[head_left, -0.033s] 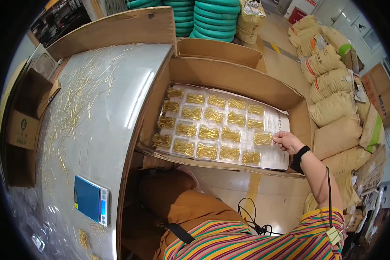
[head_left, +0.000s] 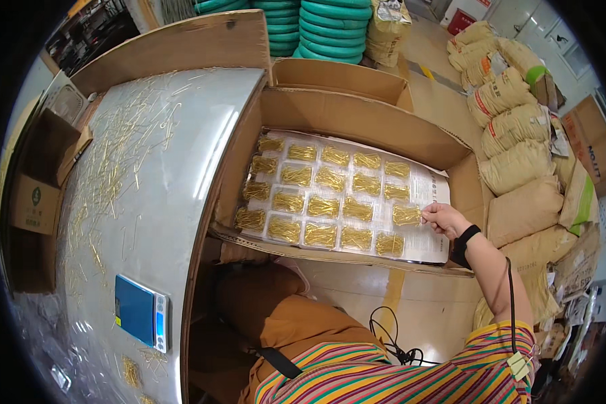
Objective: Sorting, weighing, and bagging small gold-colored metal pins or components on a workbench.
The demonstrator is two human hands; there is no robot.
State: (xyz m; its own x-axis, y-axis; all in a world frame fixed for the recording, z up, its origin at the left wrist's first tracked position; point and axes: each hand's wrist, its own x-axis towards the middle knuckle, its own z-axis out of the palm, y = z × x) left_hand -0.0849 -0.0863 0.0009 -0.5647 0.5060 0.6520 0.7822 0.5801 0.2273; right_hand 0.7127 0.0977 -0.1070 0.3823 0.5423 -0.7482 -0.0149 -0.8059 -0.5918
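Observation:
My right hand (head_left: 444, 221) pinches the right edge of a small clear pack of gold wire hooks (head_left: 406, 215), just over the newspaper (head_left: 431, 195) inside the long cardboard box (head_left: 357, 106). Several similar packs (head_left: 323, 206) lie in rows to its left, lining the box bottom. Whether the held pack touches the paper I cannot tell. My left hand is out of the picture. Loose gold hooks (head_left: 135, 135) are scattered across the metal tabletop (head_left: 175, 222) on the left.
A blue-topped digital scale (head_left: 141, 312) sits on the table near a small pile of hooks (head_left: 130, 370). Stacked sacks (head_left: 518, 161) line the right side. Green coils (head_left: 333, 30) stand beyond the box. A black cable (head_left: 397, 347) lies on the floor.

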